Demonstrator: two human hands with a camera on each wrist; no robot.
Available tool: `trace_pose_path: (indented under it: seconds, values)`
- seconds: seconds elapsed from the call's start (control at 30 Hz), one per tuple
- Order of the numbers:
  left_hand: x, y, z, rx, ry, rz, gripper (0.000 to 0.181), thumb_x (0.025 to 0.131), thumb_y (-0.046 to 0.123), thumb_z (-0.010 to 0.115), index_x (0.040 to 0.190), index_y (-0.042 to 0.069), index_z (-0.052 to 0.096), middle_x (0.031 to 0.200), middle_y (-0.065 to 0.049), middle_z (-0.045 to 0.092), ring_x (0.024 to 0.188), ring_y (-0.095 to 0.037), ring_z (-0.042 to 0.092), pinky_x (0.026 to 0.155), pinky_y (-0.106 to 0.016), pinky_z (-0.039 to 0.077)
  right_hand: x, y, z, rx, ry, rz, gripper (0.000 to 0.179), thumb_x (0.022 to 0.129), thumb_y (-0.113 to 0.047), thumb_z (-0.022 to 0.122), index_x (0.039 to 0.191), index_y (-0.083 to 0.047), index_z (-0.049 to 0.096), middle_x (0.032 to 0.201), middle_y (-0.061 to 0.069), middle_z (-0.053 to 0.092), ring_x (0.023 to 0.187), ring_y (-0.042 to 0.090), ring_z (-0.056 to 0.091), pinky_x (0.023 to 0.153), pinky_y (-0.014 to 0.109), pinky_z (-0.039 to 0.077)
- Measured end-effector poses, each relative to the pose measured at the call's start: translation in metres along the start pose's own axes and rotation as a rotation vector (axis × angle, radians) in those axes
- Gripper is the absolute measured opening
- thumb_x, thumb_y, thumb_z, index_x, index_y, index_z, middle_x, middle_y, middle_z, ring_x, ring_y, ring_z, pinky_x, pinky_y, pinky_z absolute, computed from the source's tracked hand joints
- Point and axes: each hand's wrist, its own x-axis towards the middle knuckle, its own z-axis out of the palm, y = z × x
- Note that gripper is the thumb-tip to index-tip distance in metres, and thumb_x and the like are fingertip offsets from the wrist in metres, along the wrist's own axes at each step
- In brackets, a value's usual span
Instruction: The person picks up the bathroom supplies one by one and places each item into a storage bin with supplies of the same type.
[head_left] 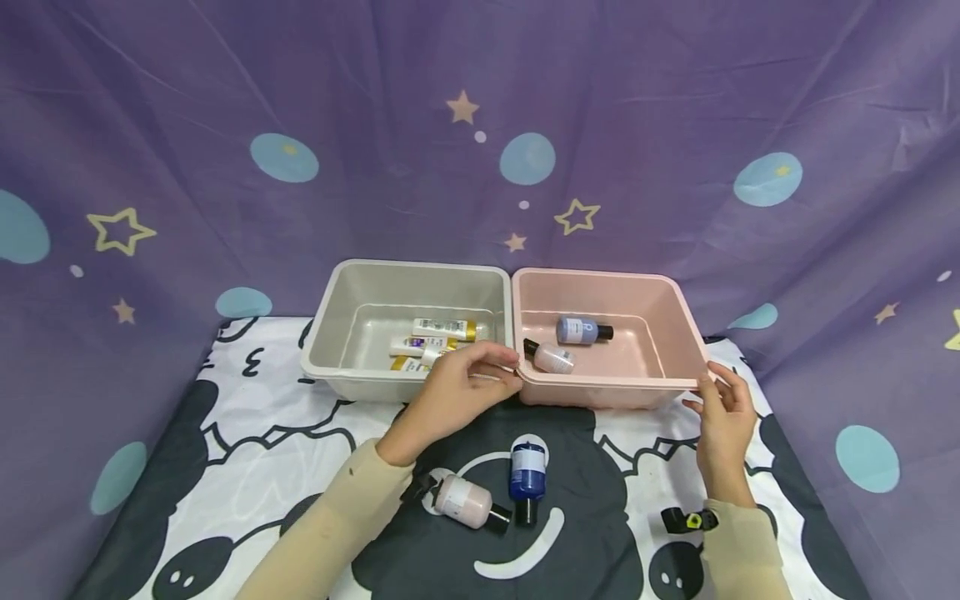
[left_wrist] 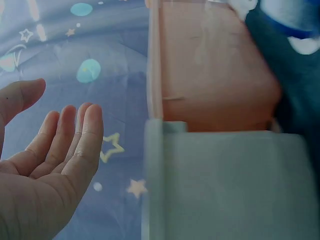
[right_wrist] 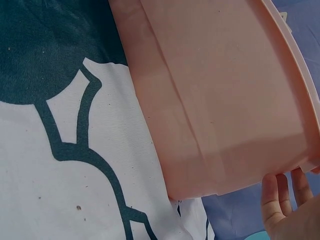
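In the head view my left hand (head_left: 471, 385) is by the front left corner of the pink bin (head_left: 600, 392), where it meets the grey bin (head_left: 375, 379). Its fingers (left_wrist: 93, 125) look extended and hold nothing in the left wrist view. My right hand (head_left: 726, 425) is at the pink bin's front right corner, with fingertips (right_wrist: 270, 182) right at the rim. A blue bottle (head_left: 577, 330) and a pale pink bottle (head_left: 553, 359) lie inside the pink bin. Several white-and-yellow tubes (head_left: 442, 327) lie in the grey bin, partly hidden by my left hand.
On the patterned cloth (head_left: 255, 467), a dark blue bottle (head_left: 528, 471) and a pale pink bottle (head_left: 463, 502) with black caps lie in front of the bins, near my left sleeve. A purple star-printed curtain (head_left: 645, 108) hangs right behind the bins.
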Motion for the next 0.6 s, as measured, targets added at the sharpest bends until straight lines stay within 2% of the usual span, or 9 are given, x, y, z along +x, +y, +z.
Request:
trace_pose_path:
  seconds: [0.1, 0.2, 0.37, 0.5, 0.6]
  values:
    - [-0.020, -0.012, -0.004, -0.046, -0.004, -0.038, 0.033, 0.090, 0.011, 0.076, 0.119, -0.001, 0.066, 0.113, -0.011, 0.068, 0.101, -0.022, 0.068, 0.086, -0.030, 0.055, 0.000, 0.001, 0.000, -0.006, 0.001, -0.004, 0.027, 0.096, -0.004, 0.067, 0.123, -0.002, 0.067, 0.104, 0.013, 0.068, 0.078, 0.016, 0.068, 0.060, 0.025, 0.057]
    - [-0.038, -0.023, -0.008, -0.057, 0.002, -0.070, 0.033, 0.091, 0.012, 0.076, 0.120, 0.000, 0.066, 0.115, -0.011, 0.067, 0.103, -0.025, 0.067, 0.088, -0.031, 0.054, 0.000, 0.000, 0.000, -0.004, 0.000, -0.009, 0.027, 0.096, -0.005, 0.068, 0.123, -0.002, 0.067, 0.104, 0.012, 0.068, 0.078, 0.016, 0.068, 0.060, 0.024, 0.057]
    - [-0.065, -0.042, -0.014, -0.035, 0.033, -0.110, 0.033, 0.090, 0.012, 0.077, 0.119, 0.002, 0.066, 0.114, -0.011, 0.068, 0.103, -0.028, 0.067, 0.088, -0.031, 0.055, -0.001, -0.001, 0.000, -0.018, 0.008, -0.002, 0.028, 0.095, -0.006, 0.068, 0.123, -0.003, 0.067, 0.103, 0.011, 0.069, 0.078, 0.015, 0.068, 0.060, 0.024, 0.057]
    - [-0.083, -0.058, -0.017, -0.018, 0.049, -0.175, 0.032, 0.090, 0.013, 0.077, 0.119, 0.006, 0.067, 0.113, -0.009, 0.068, 0.103, -0.027, 0.067, 0.087, -0.030, 0.055, -0.002, -0.002, 0.001, -0.031, 0.014, 0.014, 0.029, 0.095, -0.007, 0.069, 0.124, -0.004, 0.067, 0.105, 0.011, 0.068, 0.079, 0.015, 0.068, 0.060, 0.024, 0.057]
    - [-0.095, -0.070, -0.020, -0.009, 0.034, -0.225, 0.032, 0.090, 0.013, 0.077, 0.120, 0.007, 0.067, 0.114, -0.011, 0.067, 0.105, -0.031, 0.066, 0.086, -0.029, 0.055, -0.003, -0.002, 0.001, -0.027, 0.013, 0.025, 0.029, 0.095, -0.006, 0.068, 0.124, -0.004, 0.066, 0.105, 0.011, 0.068, 0.079, 0.015, 0.067, 0.060, 0.024, 0.057]
